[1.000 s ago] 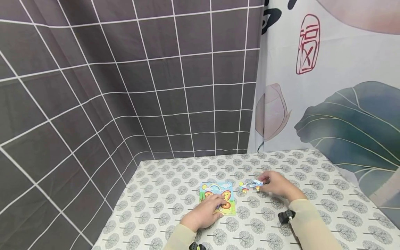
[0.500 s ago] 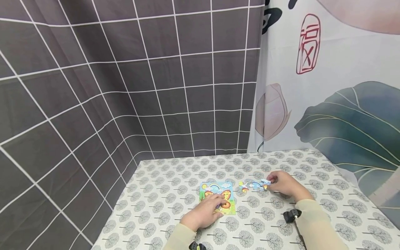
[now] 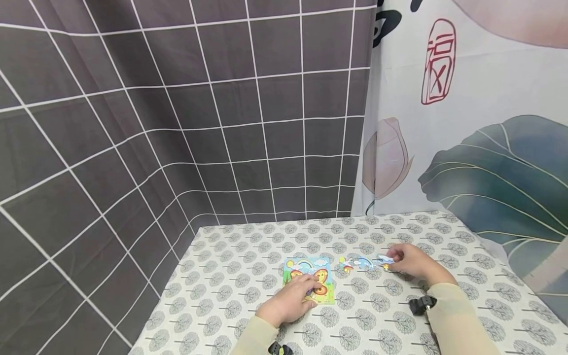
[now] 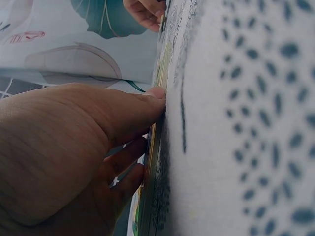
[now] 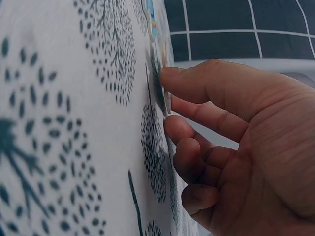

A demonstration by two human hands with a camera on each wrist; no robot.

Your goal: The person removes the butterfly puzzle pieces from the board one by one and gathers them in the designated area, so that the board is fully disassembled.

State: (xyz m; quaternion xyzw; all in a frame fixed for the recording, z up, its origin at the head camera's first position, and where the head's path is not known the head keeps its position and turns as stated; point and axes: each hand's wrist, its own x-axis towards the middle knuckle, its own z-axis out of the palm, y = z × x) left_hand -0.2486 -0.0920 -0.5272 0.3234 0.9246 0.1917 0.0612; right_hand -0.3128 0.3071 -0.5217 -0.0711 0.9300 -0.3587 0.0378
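Note:
A square puzzle board (image 3: 323, 265) with a butterfly and a rainbow on it lies flat on the cloth. My left hand (image 3: 289, 298) rests on its lower left part, covering some of the picture; in the left wrist view the thumb (image 4: 142, 105) touches the board near its edge. Right of the board, a small row of colourful loose puzzle pieces (image 3: 365, 264) lies on the cloth. At the row's right end my right hand (image 3: 412, 264) pinches a blue, white and yellow puzzle piece (image 3: 385, 261) between thumb and fingers, low over the cloth.
The table is covered with a white cloth (image 3: 239, 281) printed with grey trees. A dark gridded curtain (image 3: 275, 123) hangs behind and to the left. A white floral curtain (image 3: 399, 98) hangs at the right, beyond the table edge.
My right hand has moved right with the pinched puzzle piece, away from the other pieces, which now lie more spread out. The left hand has stayed on the board.

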